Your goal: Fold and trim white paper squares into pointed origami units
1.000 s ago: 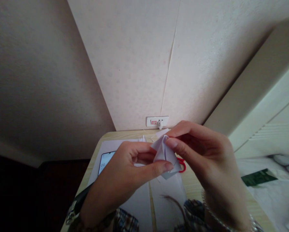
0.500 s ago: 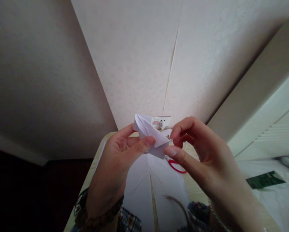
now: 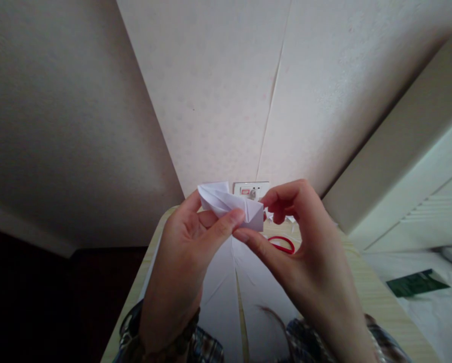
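Observation:
A small piece of folded white paper (image 3: 229, 202), with several layered creases and pointed corners, is held up above the table. My left hand (image 3: 195, 237) pinches it from the left, thumb pressed on its front and fingers behind. At its right end, my right hand (image 3: 301, 232) has the thumb at the lower edge and the index finger at the right corner, closed on the paper. The other right fingers are curled. Beneath the hands lie white paper sheets (image 3: 220, 287) with a narrow gap between them. Red-handled scissors (image 3: 282, 245) lie behind my right thumb, their blades hidden.
The light wooden table (image 3: 377, 297) stands against a papered wall (image 3: 218, 101) with a socket and plug (image 3: 253, 192). Small white paper scraps (image 3: 290, 220) lie near its back edge. To the right, a green packet (image 3: 417, 283) rests on a white surface.
The folded paper has turned so it lies more level, its right end raised. My right thumb has moved left under its lower edge, and the index finger has come onto its corner.

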Motion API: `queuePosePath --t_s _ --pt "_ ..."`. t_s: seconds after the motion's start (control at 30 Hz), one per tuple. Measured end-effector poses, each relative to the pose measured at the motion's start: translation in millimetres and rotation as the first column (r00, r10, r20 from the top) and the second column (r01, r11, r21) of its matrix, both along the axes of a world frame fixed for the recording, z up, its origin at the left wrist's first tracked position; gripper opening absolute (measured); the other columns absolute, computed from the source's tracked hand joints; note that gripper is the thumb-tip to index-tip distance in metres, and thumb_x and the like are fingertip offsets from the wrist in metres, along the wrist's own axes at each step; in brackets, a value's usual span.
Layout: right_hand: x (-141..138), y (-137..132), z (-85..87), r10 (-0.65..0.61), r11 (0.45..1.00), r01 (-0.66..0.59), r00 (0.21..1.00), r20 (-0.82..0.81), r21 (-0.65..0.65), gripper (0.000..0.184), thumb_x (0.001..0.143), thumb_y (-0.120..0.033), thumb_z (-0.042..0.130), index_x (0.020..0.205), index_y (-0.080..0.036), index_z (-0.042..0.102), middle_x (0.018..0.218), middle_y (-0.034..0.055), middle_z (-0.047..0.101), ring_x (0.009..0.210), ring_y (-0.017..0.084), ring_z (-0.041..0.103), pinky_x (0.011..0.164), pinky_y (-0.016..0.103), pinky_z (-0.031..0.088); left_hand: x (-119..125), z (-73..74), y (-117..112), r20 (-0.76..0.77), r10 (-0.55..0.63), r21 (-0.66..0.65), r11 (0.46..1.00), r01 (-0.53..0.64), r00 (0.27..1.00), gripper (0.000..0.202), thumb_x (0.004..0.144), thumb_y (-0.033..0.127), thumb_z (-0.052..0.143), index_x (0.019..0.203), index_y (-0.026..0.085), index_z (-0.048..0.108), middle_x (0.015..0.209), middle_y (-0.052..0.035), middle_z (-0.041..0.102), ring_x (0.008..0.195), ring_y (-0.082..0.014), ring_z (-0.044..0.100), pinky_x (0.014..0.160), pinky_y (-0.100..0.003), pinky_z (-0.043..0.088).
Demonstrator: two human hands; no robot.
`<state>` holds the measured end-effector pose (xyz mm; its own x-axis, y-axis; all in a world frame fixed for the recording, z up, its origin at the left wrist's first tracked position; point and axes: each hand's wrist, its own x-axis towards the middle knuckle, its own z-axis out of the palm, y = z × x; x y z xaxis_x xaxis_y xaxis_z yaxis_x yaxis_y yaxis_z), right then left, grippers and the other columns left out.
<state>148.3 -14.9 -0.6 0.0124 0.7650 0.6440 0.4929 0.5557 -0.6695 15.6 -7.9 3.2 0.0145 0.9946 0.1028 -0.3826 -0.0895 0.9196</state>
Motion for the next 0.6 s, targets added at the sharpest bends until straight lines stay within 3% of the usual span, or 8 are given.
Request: queuePosePath --t_s 0.13,0.3,0.6 --pt "-2.4 -2.5 -1.4 -0.078 0.994 0.084 0.993 -0.086 0.071 0.030 0.081 -0.021 0.076 0.092 -0.024 0.049 0.085 -0.0019 0.051 0.073 0.015 0.047 0.065 0.031 0.043 4.4 3.3 -4.3 0.082 0.031 0.028 0.999 -0.033 0.996 0.009 0.082 0.020 0.075 0.074 0.022 0.074 0.077 0.0027 0.081 0.079 -0.0172 0.078 0.076 -0.023 0.061" --pt "-4.2 -5.4 0.7 -0.065 0.988 0.057 0.997 0.049 0.144 0.018 0.084 -0.017 0.074 0.082 -0.022 0.057 0.078 -0.0024 0.052 0.069 0.014 0.047 0.060 0.030 0.039 11.0 2.8 -6.4 0.231 0.011 0.061 0.998 -0.026 0.973 0.015 0.086 0.015 0.068 0.080 0.025 0.078 0.083 0.0040 0.083 0.079 -0.0114 0.076 0.075 -0.018 0.060" --pt "-7.0 -7.3 2.0 -0.020 0.996 0.015 0.999 0.046 0.092 0.010 0.086 -0.016 0.072 0.080 -0.022 0.066 0.077 -0.0021 0.059 0.071 0.014 0.053 0.063 0.031 0.042 16.4 5.5 -6.7 0.253 0.069 0.014 0.997 -0.075 0.965 0.013 0.081 0.014 0.071 0.072 0.023 0.073 0.081 0.0031 0.083 0.078 -0.0093 0.077 0.079 -0.015 0.059"
